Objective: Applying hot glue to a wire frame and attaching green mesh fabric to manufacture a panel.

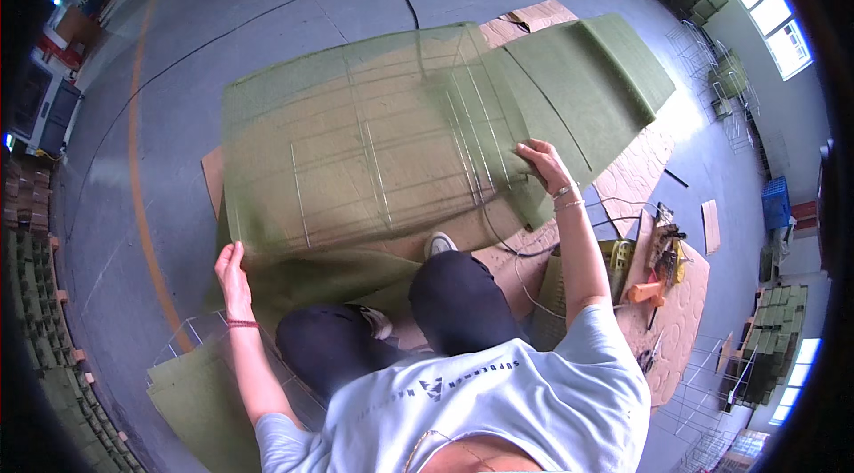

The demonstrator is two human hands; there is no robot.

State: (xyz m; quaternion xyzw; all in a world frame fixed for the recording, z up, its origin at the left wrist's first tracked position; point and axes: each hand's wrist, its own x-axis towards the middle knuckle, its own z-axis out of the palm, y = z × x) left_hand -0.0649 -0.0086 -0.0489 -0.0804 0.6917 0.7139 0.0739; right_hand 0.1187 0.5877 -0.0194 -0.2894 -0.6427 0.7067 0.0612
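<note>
A sheer green mesh sheet (267, 135) spreads in front of me over a wire frame (369, 166), whose thin metal rods show through it. At the sheet's near left corner my left hand (233, 273) is closed on the edge, thumb against fingers. My right hand (544, 164) grips the sheet's right side, close to several upright rods. Below the sheet, brown cardboard shows through the weave. More green mesh (347, 276) lies bunched between the sheet and my knees.
Another green mesh piece (578, 91) lies on cardboard at the far right. By my right forearm are an orange-handled tool (647, 292), a yellow-green box (618, 252) and cables. A mesh-covered frame (200, 393) stands at lower left. A black cable (240, 33) crosses the grey floor.
</note>
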